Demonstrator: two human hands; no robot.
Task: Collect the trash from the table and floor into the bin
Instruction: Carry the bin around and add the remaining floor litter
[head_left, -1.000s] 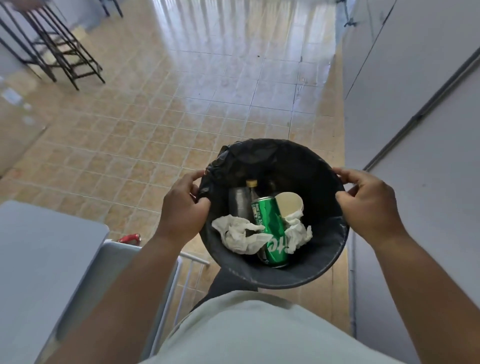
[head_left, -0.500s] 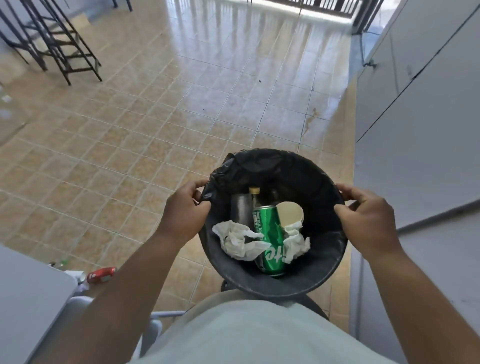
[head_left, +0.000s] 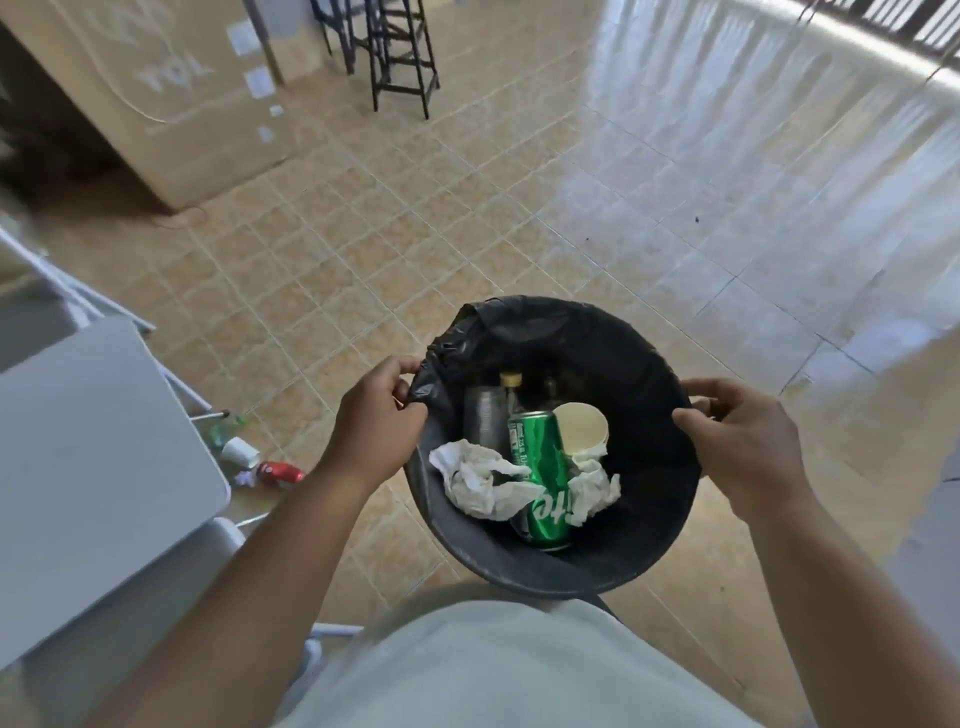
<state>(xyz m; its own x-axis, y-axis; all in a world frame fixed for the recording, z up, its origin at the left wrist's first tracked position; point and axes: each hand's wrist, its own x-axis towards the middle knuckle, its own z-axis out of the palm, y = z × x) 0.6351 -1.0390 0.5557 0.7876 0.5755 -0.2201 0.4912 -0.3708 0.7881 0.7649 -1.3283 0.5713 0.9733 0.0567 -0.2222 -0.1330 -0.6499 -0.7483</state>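
I hold a round black bin lined with a black bag in front of my chest. My left hand grips its left rim and my right hand grips its right rim. Inside lie a green can, crumpled white paper, a paper cup and a dark bottle. On the floor by the table's leg lie a red can, a white cup, a green bottle and a small wrapper.
A grey-white table fills the lower left, with a white chair frame behind it. A large cardboard box stands at the far left and black metal stools at the back. The tiled floor stretches ahead.
My view has swung to the left with the bin held in both hands. The white wall on the right is gone from view; the cardboard box and floor trash near the table have come in.
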